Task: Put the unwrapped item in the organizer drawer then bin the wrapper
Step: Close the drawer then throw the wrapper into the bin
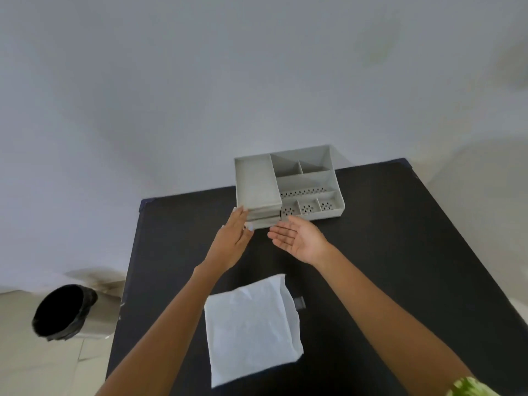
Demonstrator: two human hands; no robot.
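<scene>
A grey desk organizer [308, 178] with several compartments stands at the far side of the black table [400, 267]. Its stacked drawers [264, 220] face me at its left front. My left hand [233, 242] rests flat with its fingertips against the drawer fronts, holding nothing. My right hand [298, 240] hovers palm up and empty just in front of the organizer, fingers apart. A white wrapper [253, 328] lies flat on the table close to me, between my forearms. The unwrapped item is not in sight.
A bin [67, 312] lined with a black bag stands on the floor left of the table. A small dark clear piece [300, 302] lies by the wrapper's right edge. A white wall rises behind the table.
</scene>
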